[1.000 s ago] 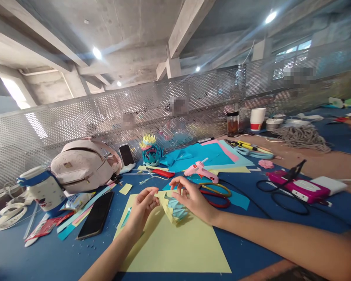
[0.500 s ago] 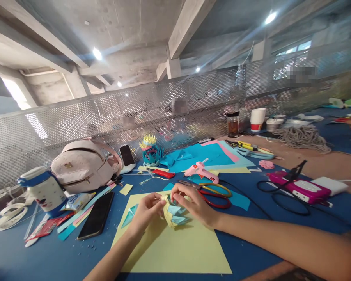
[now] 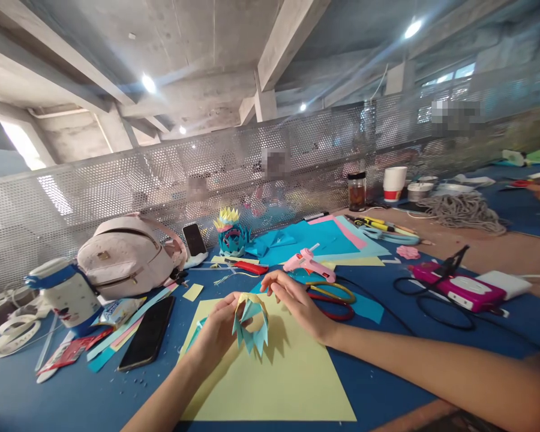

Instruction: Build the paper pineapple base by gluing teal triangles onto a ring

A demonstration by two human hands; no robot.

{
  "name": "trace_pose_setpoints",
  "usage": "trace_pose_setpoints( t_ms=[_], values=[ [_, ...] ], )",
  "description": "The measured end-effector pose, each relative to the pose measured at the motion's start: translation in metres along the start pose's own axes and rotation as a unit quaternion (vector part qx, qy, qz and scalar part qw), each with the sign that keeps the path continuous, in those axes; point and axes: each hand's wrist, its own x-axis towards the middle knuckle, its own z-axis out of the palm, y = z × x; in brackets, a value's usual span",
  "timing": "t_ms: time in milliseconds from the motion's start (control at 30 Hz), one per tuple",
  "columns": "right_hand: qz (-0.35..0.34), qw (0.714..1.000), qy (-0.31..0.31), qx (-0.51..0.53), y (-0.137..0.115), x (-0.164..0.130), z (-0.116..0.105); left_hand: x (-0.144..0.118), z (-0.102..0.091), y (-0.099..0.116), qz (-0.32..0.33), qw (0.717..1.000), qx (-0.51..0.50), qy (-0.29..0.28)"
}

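A pointed ring of folded paper (image 3: 261,337), pale blue with a yellow edge, is held by my left hand (image 3: 221,319). Its spikes point down and toward me, and its round opening shows. The left fingertips are partly hidden behind the ring. Just right of the ring is my right hand (image 3: 294,305), its fingers loosely bent and apart, with nothing visible in them. Both hands are over a sheet of yellow paper (image 3: 270,390). Another piece of folded light-blue paper (image 3: 192,337) lies partly behind my left wrist.
Beyond my right hand lie scissors (image 3: 330,300) and a pink glue gun (image 3: 309,264). A red utility knife (image 3: 249,267) and a finished paper lotus (image 3: 231,237) stand farther back. Left are a phone (image 3: 147,333), a bottle (image 3: 69,297) and a backpack (image 3: 123,255); right, a magenta device (image 3: 459,288).
The paper ring has turned in my left hand, so its opening and spikes now face me. My right hand has come off it, its fingers loosening slightly to the right.
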Motion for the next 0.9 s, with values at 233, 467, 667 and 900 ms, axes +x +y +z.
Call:
trace_pose_setpoints(
  t_ms=[233, 467, 667, 900],
  values=[
    [0.026, 0.999, -0.015, -0.032, -0.006, -0.002, 0.0, 0.006, -0.006, -0.001, 0.006, 0.994, -0.066, 0.091],
    [0.107, 0.981, -0.13, 0.098, 0.0, 0.002, 0.005, -0.001, -0.003, -0.002, -0.025, 0.999, -0.023, 0.024],
    [0.175, 0.96, -0.148, 0.159, 0.004, 0.003, 0.008, -0.006, 0.0, -0.001, -0.049, 0.998, 0.013, 0.029],
    [0.2, 0.943, -0.172, 0.202, 0.004, 0.004, 0.006, -0.008, 0.002, 0.002, -0.072, 0.993, 0.035, 0.085]
  ],
)
